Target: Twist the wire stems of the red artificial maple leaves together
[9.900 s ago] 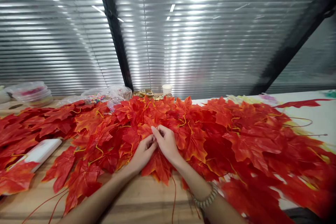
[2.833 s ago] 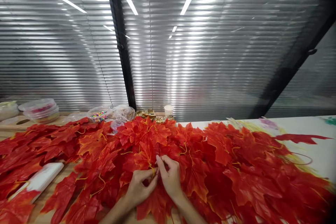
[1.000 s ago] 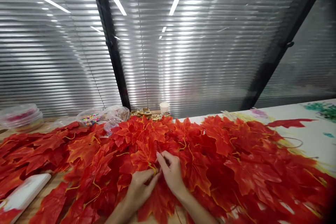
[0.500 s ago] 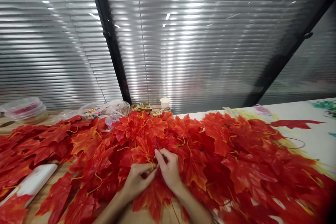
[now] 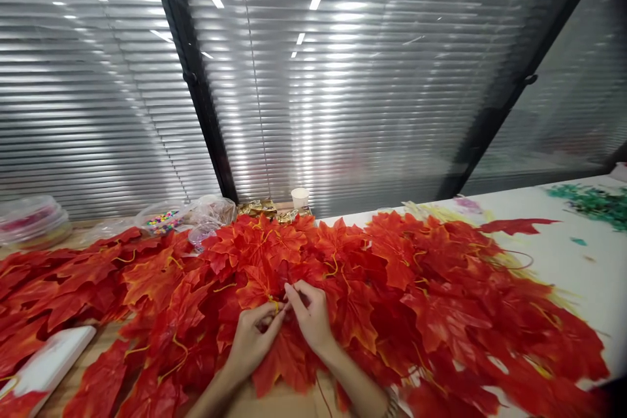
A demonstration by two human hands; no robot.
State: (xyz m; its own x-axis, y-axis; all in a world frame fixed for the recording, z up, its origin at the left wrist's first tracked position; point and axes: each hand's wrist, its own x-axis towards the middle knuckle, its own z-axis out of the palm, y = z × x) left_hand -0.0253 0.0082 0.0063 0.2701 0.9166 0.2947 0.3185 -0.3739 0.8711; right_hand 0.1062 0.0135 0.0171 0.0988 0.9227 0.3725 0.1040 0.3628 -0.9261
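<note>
A broad heap of red-orange artificial maple leaves (image 5: 421, 287) with yellow stems covers the table. My left hand (image 5: 252, 339) and my right hand (image 5: 311, 317) meet at the heap's near middle, fingertips pinched together on a yellow leaf stem (image 5: 274, 304). Both hands rest on top of the leaves. What the fingertips do to the stem is too small to see.
A white flat box (image 5: 49, 362) lies at the left on the wooden tabletop. Clear tubs of coloured beads (image 5: 164, 219), plastic bags, gold wrappers and a small white cup (image 5: 300, 197) line the back edge by the window blinds. Green bits (image 5: 592, 199) lie far right.
My hands stay pinched at the same spot on the leaves. The view has swung a little to the right, which brings the green bits at far right into sight.
</note>
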